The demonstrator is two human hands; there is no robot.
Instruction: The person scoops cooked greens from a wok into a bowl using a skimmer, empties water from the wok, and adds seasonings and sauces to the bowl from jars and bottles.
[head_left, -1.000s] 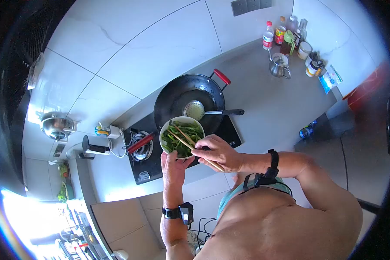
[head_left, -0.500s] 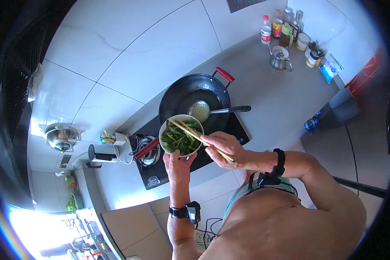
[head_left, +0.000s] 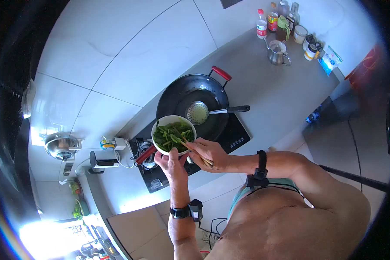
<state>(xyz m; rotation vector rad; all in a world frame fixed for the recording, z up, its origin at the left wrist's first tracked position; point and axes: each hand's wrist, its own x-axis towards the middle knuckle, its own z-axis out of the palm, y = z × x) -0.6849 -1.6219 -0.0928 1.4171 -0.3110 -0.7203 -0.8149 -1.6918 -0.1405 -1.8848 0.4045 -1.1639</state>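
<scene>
- Your left hand (head_left: 173,164) has its fingers closed on the bowl (head_left: 172,118), thumb at the rim
- Your right hand (head_left: 211,156) has its fingers gripping the chopsticks (head_left: 188,147), their tips among the greens (head_left: 171,133) in the bowl
- The bowl is held up, overlapping the near left edge of the wok (head_left: 175,95) in view
- The skimmer (head_left: 197,112) lies in the wok, its handle out over the rim to the right
- The wok sits on the hob (head_left: 237,135), set in the table (head_left: 260,82)

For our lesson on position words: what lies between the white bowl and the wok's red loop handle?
In the head view, the skimmer and part of the wok lie between the white bowl and the loop handle.
</scene>
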